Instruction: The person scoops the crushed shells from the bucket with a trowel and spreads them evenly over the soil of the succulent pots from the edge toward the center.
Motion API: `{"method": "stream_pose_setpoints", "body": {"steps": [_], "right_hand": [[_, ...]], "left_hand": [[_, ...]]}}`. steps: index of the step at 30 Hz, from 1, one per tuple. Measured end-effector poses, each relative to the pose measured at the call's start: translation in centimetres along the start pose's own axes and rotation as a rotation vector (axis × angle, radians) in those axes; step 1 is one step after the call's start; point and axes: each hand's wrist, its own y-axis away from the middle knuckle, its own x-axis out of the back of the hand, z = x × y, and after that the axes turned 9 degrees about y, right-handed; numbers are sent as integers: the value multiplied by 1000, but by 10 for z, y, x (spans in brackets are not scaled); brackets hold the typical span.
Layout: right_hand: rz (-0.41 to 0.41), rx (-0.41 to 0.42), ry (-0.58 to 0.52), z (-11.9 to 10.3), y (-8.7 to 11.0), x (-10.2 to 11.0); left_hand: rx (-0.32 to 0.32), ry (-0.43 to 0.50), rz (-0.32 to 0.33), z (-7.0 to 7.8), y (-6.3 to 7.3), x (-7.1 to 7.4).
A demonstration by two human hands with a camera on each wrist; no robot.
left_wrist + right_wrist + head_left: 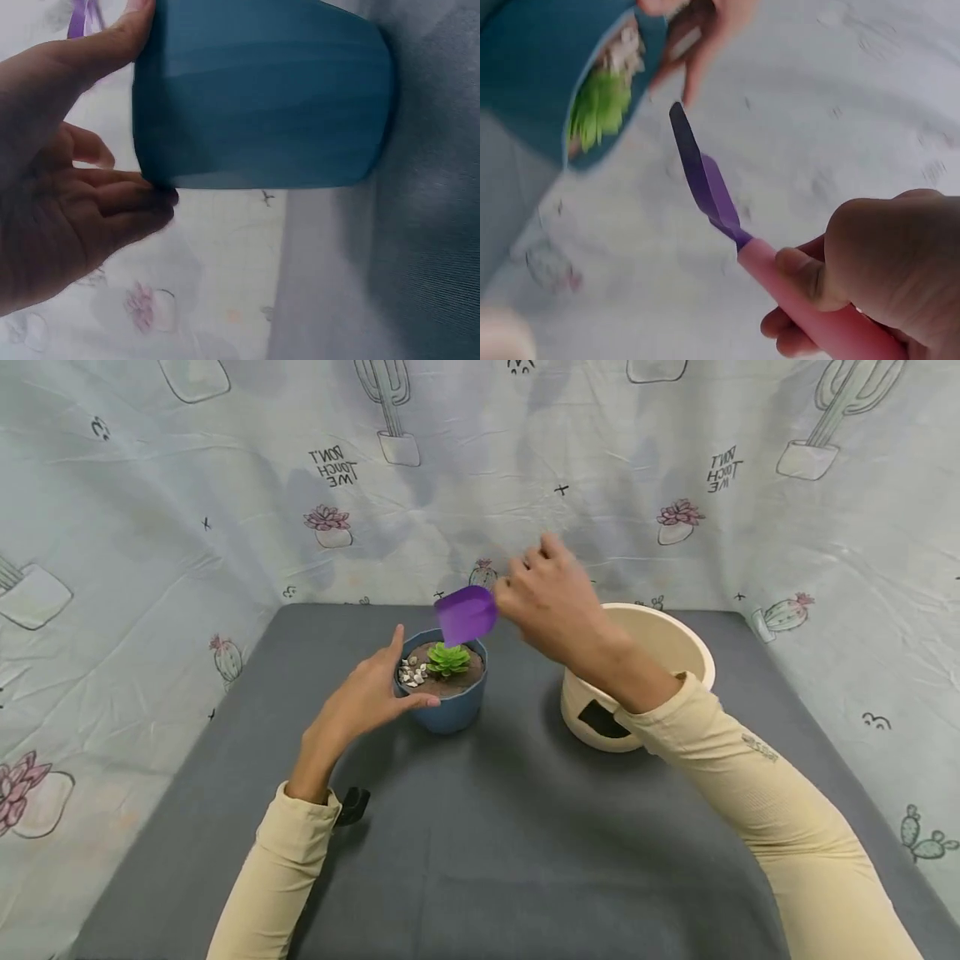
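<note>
purple shovel [467, 617] juts leftward from the gripping right hand [552, 600]

The trowel [467, 617] looks smooth plastic, the tablecloth [495, 877] matt fabric.

Cream pot [656, 631] partly behind right forearm [720, 743], succulent [600, 109] blurred, blue pot [547, 67] cropped in right wrist view

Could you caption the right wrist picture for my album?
The right hand grips a pink-handled purple trowel; the left hand touches a blue pot holding a green plant.
</note>
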Motion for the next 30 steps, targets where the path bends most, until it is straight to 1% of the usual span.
{"method": "stream_pose_setpoints", "body": {"steps": [3, 5, 6, 9, 12, 14, 15, 17, 19, 21, 25, 30], "right_hand": [[-8, -65, -47, 34, 37, -1], [3, -109, -72, 55, 63, -4], [9, -126, -82, 65, 76, -6], [-4, -156, -89, 87, 111, -13], [-62, -156, -71, 99, 138, -21], [-126, -149, -53, 105, 151, -27], [-153, -141, -43, 106, 155, -31], [-199, -111, -23, 105, 155, -39], [-221, -72, 11, 101, 152, -49], [-218, -30, 69, 95, 147, -59], [-234, 24, 175, 81, 142, -76], [-272, 80, 223, 70, 144, -91]], "left_hand": [[-29, -2, -4, 16, -4, -6], [-73, 11, 8, 30, -8, -10], [-102, 15, 19, 38, -11, -13], [-226, 23, 42, 62, -21, -22], [-331, 5, 28, 85, -35, -34], [-385, -6, 6, 99, -45, -43], [-404, -8, -9, 106, -51, -48], [-421, -10, -32, 116, -59, -55], [-427, -14, -44, 124, -65, -63], [-427, -23, -49, 130, -70, -70], [-438, -23, -43, 137, -77, -83], [-481, -6, -10, 142, -82, -93]]}}
